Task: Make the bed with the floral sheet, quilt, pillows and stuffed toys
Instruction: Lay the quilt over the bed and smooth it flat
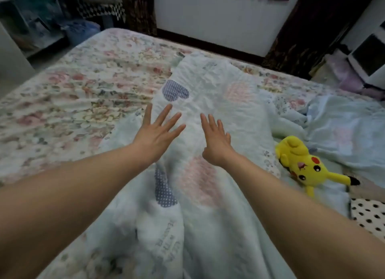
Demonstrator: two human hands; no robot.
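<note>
Quilt point(210, 97) lies lengthwise away across floral sheet point(83, 86).

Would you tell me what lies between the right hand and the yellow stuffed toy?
In the head view, only rumpled quilt lies between the right hand and the yellow stuffed toy.

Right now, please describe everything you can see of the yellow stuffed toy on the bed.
The yellow stuffed toy is soft plush, with red cheeks, black eyes and long ears, one visibly black-tipped. It lies toppled, head toward the camera, on the pale quilt, to the person's right. Only the cloth beneath touches it.
</note>
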